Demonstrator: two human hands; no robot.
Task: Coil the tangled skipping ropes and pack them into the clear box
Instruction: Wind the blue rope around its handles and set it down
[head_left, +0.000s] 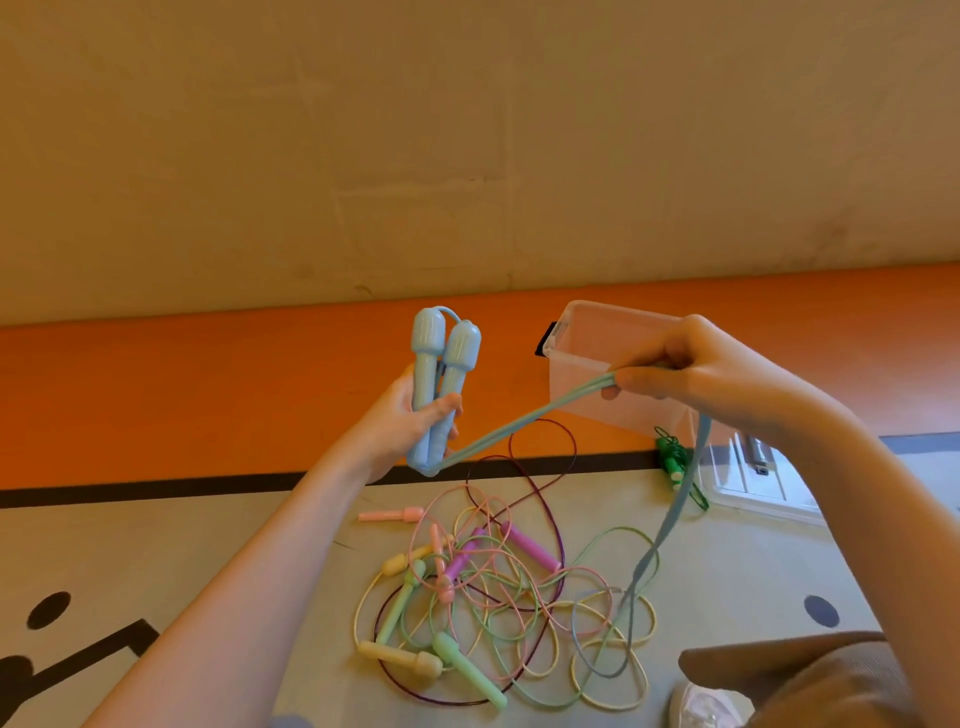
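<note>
Blue skipping rope (519, 422): pale blue, two bulb-topped handles held upright side by side, cord doubled and pulled taut across to the right, then hanging slack down to the floor (208, 530). Left hand (410, 421) curled round both blue handles (441, 374), thumb across the front. Right hand (691, 364) raised, pinching the doubled cord between thumb and fingers.

Below, on the floor, tangled pile of ropes (493, 592): pink, purple, green and yellow cords looped through one another, pastel handles mixed in; one pink handle (392, 515) lies apart at the left edge.

Clear box (597, 364): open, tilted, standing on the orange band of floor behind the right hand. Green rope (675, 462) bunched just beside it. Box lid (753, 483) lies flat to the right, partly hidden by the right arm.
</note>
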